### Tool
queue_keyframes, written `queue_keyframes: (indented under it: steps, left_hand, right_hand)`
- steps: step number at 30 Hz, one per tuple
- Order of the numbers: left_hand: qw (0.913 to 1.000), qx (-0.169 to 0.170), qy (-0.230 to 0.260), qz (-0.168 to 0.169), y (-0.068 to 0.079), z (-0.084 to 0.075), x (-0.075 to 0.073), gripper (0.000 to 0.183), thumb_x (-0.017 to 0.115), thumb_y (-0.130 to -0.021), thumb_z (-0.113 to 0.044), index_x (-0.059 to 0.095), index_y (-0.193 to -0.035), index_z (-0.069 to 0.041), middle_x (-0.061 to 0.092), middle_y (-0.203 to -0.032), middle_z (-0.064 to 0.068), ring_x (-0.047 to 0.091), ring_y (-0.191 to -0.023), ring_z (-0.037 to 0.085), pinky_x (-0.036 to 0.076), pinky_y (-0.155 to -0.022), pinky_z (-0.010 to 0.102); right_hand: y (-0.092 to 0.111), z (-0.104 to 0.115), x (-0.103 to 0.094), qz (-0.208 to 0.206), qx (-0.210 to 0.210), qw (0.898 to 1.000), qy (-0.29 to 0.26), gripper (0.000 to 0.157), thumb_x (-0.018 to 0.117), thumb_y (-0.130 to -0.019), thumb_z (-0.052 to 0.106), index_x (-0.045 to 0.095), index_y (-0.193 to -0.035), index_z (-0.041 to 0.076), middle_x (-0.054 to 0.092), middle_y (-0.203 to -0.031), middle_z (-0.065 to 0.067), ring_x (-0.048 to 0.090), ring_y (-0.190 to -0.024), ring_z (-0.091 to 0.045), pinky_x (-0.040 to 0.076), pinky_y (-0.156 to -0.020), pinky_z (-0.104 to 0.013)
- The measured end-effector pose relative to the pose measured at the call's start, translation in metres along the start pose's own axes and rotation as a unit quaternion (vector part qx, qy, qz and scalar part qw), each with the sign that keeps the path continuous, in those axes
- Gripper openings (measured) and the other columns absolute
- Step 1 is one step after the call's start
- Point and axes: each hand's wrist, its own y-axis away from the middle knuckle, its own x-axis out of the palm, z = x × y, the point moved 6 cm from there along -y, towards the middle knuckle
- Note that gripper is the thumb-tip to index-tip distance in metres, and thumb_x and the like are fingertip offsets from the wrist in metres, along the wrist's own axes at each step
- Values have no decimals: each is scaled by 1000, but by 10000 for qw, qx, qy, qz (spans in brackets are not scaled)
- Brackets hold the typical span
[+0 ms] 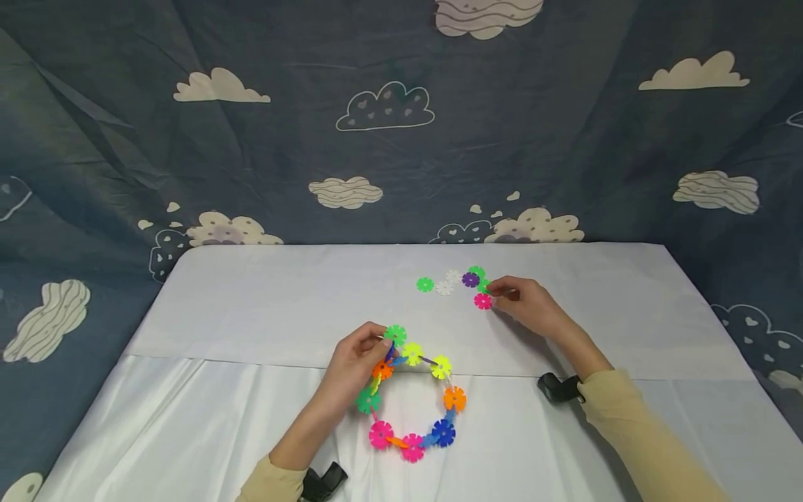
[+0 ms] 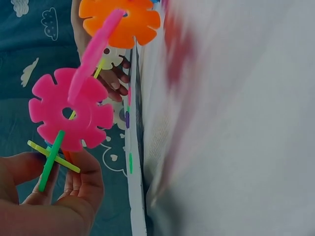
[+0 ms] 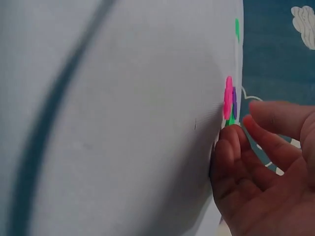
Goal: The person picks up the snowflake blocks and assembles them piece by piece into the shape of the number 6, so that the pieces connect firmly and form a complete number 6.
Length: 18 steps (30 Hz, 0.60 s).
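Note:
My left hand (image 1: 353, 359) pinches a ring of interlocking flower-shaped plastic discs (image 1: 454, 399) at its upper left, by a bright green disc (image 1: 395, 335). The ring joins yellow, orange, blue, pink and green discs, some flat to the view and some edge-on. The left wrist view has a large pink disc (image 2: 44, 110) of it just above the thumb and fingers. Farther back, my right hand (image 1: 530, 305) reaches to a loose cluster, its fingertips right at a green disc (image 1: 483, 286). Close by lie a pink disc (image 1: 482, 301) and a purple disc (image 1: 470, 279). In the right wrist view (image 3: 266, 162) thumb and forefinger stand apart.
Left of the cluster are white discs (image 1: 445, 288) and a separate green disc (image 1: 425, 284). A white cloth (image 1: 251, 307) covers the table. Behind the table's back edge hangs a dark curtain (image 1: 401, 160) with a cloud print. Black wrist cameras (image 1: 558, 388) sit at both sleeves.

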Motion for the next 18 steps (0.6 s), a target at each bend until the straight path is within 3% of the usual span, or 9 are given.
queue_keyframes:
  steps: [10,18]
  left_hand:
    - [9999,10,-52,-104,3,-3,1,16,60,-98,-13,62,-112,-5,56,-81,7,39,-60,15,32,-54,22]
    - [9999,31,-54,-124,3,-3,2,18,62,-98,-14,62,-112,-4,58,-82,7,44,-66,16,35,-57,22]
  right_hand:
    - [-9,3,7,257,-450,9978,421,32,72,-87,6,68,-119,5,63,-108,-13,50,-88,-26,46,-75,-35]
    - [-9,0,7,268,-323,9986,315,31,74,-85,4,64,-115,6,61,-98,-10,49,-85,-26,44,-72,-34]
